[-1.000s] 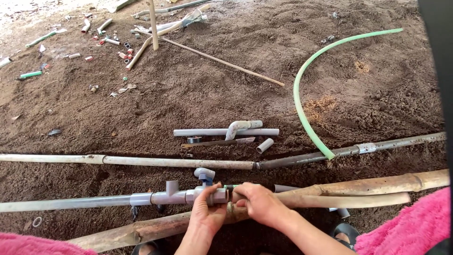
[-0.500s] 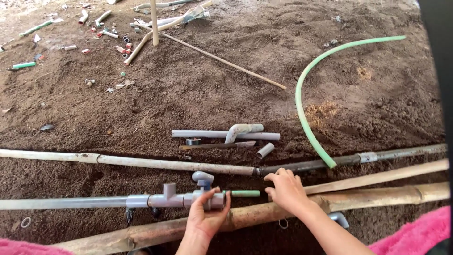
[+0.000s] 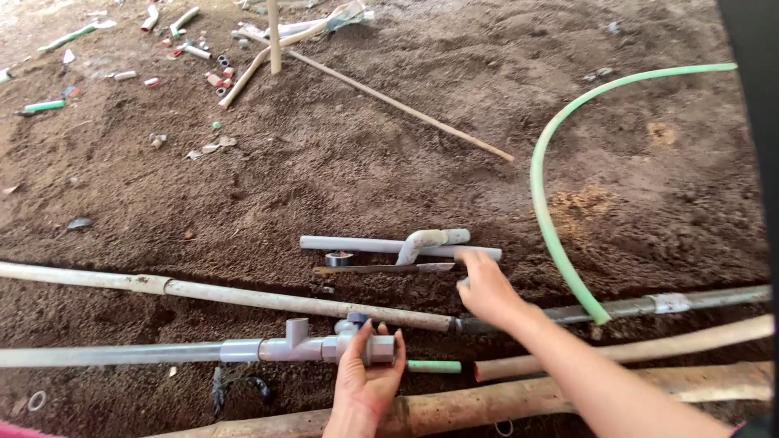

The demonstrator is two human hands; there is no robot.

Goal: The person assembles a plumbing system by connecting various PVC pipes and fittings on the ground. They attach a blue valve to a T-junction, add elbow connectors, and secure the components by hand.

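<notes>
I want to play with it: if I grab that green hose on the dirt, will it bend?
Probably yes: the green hose already lies in a big curve, so it looks bendy. It seems thin and likely light. One end would probably drag and flop on the soil.

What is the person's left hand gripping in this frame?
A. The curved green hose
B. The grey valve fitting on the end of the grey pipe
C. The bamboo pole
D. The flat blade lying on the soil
B: the left hand is wrapped around the grey valve fitting at the end of the grey pipe, while the right hand reaches toward the flat blade.
</notes>
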